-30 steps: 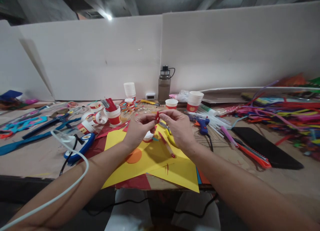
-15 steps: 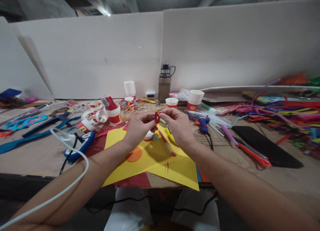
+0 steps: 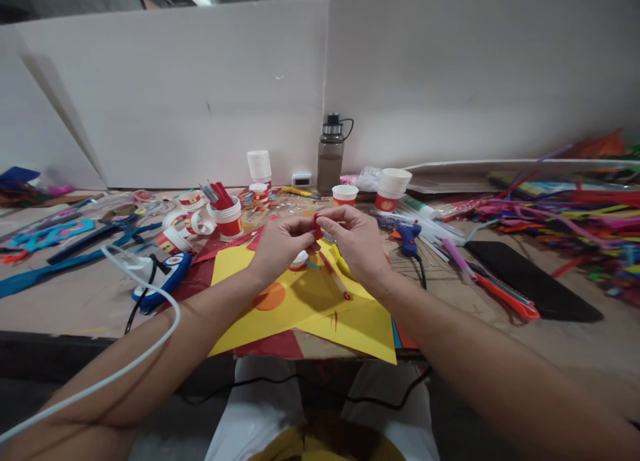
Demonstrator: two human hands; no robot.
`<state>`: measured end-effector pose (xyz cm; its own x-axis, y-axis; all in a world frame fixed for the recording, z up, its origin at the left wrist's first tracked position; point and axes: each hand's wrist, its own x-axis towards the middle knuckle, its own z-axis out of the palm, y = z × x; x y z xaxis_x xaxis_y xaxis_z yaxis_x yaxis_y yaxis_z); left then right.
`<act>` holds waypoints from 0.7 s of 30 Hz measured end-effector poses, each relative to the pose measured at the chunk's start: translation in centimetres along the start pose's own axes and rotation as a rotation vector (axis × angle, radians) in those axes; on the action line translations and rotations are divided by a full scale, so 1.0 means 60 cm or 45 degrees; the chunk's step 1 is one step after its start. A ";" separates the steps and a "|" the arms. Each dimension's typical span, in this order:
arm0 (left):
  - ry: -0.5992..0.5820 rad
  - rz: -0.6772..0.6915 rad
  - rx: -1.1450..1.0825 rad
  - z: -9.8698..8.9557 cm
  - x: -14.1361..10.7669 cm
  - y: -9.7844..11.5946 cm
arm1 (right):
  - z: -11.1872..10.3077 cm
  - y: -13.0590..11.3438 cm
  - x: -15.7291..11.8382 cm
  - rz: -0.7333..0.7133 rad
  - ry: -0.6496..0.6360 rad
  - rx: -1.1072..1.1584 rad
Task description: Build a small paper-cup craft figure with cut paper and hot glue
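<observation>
Between the fingertips of both hands is a small red piece [image 3: 317, 225], perhaps paper, mostly covered by the fingers. My left hand [image 3: 281, 246] pinches it from the left, while my right hand [image 3: 354, 245] pinches from the other side. Both hands hover over sheets of yellow paper [image 3: 240, 264]. On the yellow paper lie an orange paper disc [image 3: 270, 296] and a red-and-white pen [image 3: 334, 274]. A small white cup-like piece [image 3: 299, 260] sits just below my left fingers. Something yellow-green [image 3: 343, 264], partly hidden, rests by my right hand.
Behind the hands stand a water bottle [image 3: 331, 156], a single paper cup [image 3: 345, 194] and stacked cups [image 3: 393, 189]. To the right are a blue glue gun [image 3: 409, 240], a red cutter knife [image 3: 507, 293] and a black flat object [image 3: 533, 281]. A power strip [image 3: 163, 284] with a white cable lies left.
The view has tilted slightly, so the table sits a little higher in the picture. Both hands stay together; the red piece has turned, and its white patches no longer show.
</observation>
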<state>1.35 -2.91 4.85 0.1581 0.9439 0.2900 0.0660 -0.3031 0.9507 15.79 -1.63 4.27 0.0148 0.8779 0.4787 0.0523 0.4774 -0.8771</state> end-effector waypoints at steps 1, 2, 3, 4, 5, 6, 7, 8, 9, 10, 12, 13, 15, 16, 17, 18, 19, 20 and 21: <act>-0.012 0.005 -0.025 0.000 0.000 -0.002 | 0.000 0.001 0.001 -0.008 0.011 -0.001; -0.021 0.009 -0.050 -0.001 0.001 -0.004 | 0.000 0.001 0.001 -0.014 0.020 0.003; -0.025 0.011 -0.072 -0.001 0.001 -0.005 | 0.000 0.002 0.001 -0.017 0.027 0.013; -0.024 0.015 -0.090 -0.001 0.001 -0.006 | 0.000 0.002 0.002 -0.019 0.029 0.022; -0.019 0.018 -0.101 -0.001 0.000 -0.007 | 0.001 0.002 0.002 -0.022 0.027 0.030; -0.015 0.020 -0.105 -0.001 0.000 -0.006 | 0.001 0.002 0.001 -0.024 0.023 0.037; -0.015 0.021 -0.106 -0.001 0.000 -0.006 | 0.001 0.002 0.001 -0.024 0.018 0.044; -0.016 0.023 -0.105 -0.001 -0.001 -0.005 | 0.002 0.002 0.001 -0.022 0.011 0.049; -0.017 0.022 -0.103 0.000 -0.001 -0.004 | 0.002 0.001 0.001 -0.021 0.007 0.056; -0.015 0.020 -0.100 0.000 -0.001 -0.002 | 0.002 0.001 0.000 -0.021 0.006 0.066; -0.010 0.018 -0.098 0.000 -0.002 0.000 | 0.002 0.001 0.000 -0.025 0.006 0.093; -0.009 0.019 -0.097 0.000 -0.002 0.000 | 0.002 0.001 0.000 -0.028 0.006 0.106; -0.014 0.027 -0.091 0.000 -0.001 0.001 | 0.002 0.002 0.000 -0.025 0.003 0.123; -0.016 0.031 -0.088 -0.001 -0.001 0.002 | 0.002 0.002 0.000 -0.020 0.004 0.129; -0.016 0.034 -0.086 -0.001 -0.001 0.002 | 0.002 0.002 0.000 -0.013 0.006 0.135; -0.015 0.034 -0.085 -0.002 -0.001 0.002 | 0.002 0.003 0.000 -0.007 0.009 0.144; -0.013 0.035 -0.088 -0.002 -0.001 0.002 | 0.002 0.004 0.000 -0.003 0.011 0.157; -0.009 0.038 -0.091 -0.002 -0.001 0.002 | 0.002 0.005 0.000 0.001 0.011 0.172; -0.006 0.041 -0.093 -0.001 -0.001 0.002 | 0.003 0.005 0.001 0.005 0.010 0.187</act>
<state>1.26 -3.01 4.93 0.1633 0.9331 0.3205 -0.0113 -0.3230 0.9463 15.65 -1.43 4.00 0.0226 0.8797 0.4750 -0.0947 0.4749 -0.8749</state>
